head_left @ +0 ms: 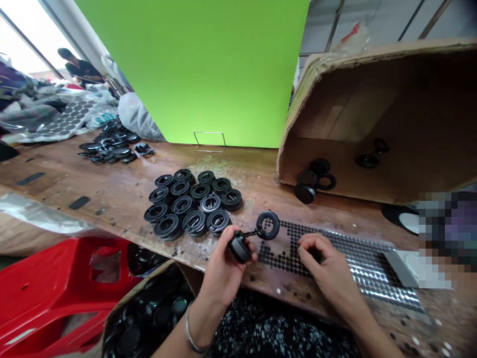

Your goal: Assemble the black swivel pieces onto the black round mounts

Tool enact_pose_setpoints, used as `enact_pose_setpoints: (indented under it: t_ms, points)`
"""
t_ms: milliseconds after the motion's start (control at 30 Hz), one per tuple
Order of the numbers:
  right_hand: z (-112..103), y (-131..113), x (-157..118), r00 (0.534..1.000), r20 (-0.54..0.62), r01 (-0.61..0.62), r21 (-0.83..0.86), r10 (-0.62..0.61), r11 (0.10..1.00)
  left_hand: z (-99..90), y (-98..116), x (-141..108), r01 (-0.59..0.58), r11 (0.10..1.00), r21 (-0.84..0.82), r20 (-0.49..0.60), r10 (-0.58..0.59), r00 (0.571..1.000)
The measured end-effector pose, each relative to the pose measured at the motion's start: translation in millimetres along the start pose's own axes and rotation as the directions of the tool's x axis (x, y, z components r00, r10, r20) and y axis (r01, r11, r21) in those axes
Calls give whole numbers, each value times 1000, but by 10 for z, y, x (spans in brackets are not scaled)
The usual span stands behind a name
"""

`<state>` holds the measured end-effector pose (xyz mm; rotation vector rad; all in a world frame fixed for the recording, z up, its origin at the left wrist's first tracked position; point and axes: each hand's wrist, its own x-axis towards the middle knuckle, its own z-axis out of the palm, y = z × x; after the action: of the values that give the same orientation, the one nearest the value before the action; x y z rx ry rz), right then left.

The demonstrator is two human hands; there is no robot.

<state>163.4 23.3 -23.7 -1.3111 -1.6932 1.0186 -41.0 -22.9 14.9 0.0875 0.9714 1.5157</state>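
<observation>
My left hand [225, 268] is closed around a black round-bodied part [239, 247] with a ribbed side. A short stem joins that body to a black ring [268, 225], which sticks out to the right above the bench. Over a sheet of small black round dots [286, 238], my right hand [324, 256] has its thumb and fingers pinched together. Whatever lies between those fingertips, if anything, is too small to make out. Left of my left hand, several black round cases [194, 222] stand grouped with their faces up.
An open cardboard box [335, 117] lies on its side with black ringed parts [306, 193] inside. A green panel [208, 69] stands behind the bench. More black parts [115, 144] are heaped left. A red stool [40, 273] and a filled carton sit below.
</observation>
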Motion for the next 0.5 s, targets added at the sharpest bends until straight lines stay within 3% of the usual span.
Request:
enact_pose_setpoints:
  t_ms: [100, 200, 500]
  points:
    - [58, 16, 143, 991, 49, 134, -204, -126, 970, -20, 64, 12, -36, 999, 1, 25, 36, 999]
    - [164, 14, 256, 983, 90, 180, -350, -158, 919, -57, 68, 36, -76, 997, -5, 66, 76, 995]
    - [266, -131, 404, 970, 244, 169, -647, -9, 743, -139, -48, 82, -235, 959, 157, 242, 193, 951]
